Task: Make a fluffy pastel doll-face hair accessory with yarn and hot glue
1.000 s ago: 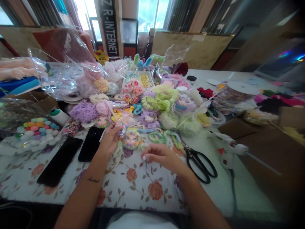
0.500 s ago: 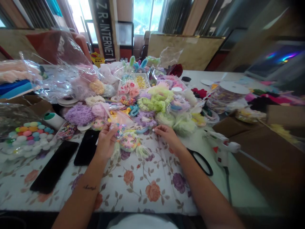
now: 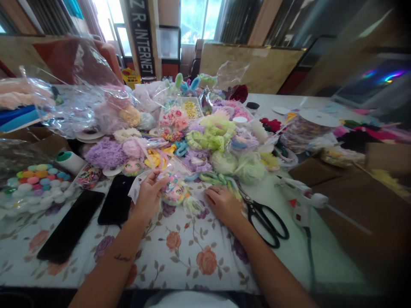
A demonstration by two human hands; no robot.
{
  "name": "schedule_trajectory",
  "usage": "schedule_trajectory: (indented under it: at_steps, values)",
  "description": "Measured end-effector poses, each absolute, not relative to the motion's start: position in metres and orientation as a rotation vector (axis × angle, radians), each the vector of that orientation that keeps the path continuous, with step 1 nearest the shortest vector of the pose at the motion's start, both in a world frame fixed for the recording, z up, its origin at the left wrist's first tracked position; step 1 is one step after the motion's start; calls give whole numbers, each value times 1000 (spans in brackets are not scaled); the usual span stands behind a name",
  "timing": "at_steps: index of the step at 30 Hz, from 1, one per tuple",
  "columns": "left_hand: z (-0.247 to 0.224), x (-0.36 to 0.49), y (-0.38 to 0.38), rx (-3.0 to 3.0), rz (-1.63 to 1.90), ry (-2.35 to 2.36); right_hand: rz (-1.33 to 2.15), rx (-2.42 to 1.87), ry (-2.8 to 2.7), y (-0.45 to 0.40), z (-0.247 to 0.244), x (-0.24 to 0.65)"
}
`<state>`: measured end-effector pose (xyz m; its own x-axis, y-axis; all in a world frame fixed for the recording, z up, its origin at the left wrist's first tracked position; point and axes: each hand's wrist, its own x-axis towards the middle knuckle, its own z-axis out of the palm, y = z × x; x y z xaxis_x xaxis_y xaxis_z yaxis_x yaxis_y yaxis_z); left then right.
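"Hands first: your left hand (image 3: 147, 199) has its thumb and fingers closed on the near-left edge of the small, round, pink-faced doll head (image 3: 174, 194) with pastel trim."

"And your right hand (image 3: 224, 206)?"

"Its fingers are curled, low over the white floral cloth (image 3: 180, 261), right of the doll head and apart from it. I cannot tell whether they hold anything."

"So the doll head lies between your hands, nearer your left. What crowds it?"

"Your left fingers cover part of its edge. Just beyond your right fingers run the green and blue fuzzy strips (image 3: 218, 178), and behind those rises the heap of pastel lace and yarn (image 3: 216, 132). Black-handled scissors (image 3: 268, 222) lie just beside your right wrist, a white glue gun (image 3: 298, 196) farther right. Two flat black phones (image 3: 72, 226) sit left of your left arm."

"Which way does it point?"

"Its painted face looks up toward you. Counting the pale yellow-green yarn tuft (image 3: 193, 206), its long axis runs from your left fingertips rightward and slightly toward you, tuft end nearest your right hand."
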<state>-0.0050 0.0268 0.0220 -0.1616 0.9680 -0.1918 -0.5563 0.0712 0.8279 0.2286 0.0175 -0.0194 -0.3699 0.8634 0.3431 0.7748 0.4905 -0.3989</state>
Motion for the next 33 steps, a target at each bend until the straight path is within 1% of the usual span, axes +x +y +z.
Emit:
schedule_trajectory:
  at_steps: [3,6,9,13,18,22,29,33]
  values:
    - [21,-5,27,560,1454,963,273,-1313,-2276,17,-20,228]
    - [20,-6,28,535,1451,967,407,-1300,-2211,18,-17,232]
    - [20,-7,28,527,1460,969,484,-1397,-2114,18,-13,235]
    - [19,-8,27,547,1449,957,431,-1487,-2047,18,-15,235]
    - [18,-6,25,590,1447,983,411,-1355,-2154,18,-22,227]
    - [15,-4,23,704,1381,1018,410,-1355,-2199,17,-24,224]
    - [11,-4,21,867,1297,1072,602,-1415,-1911,18,-16,232]
    - [9,-5,21,906,1273,1089,580,-1421,-1767,19,-17,235]
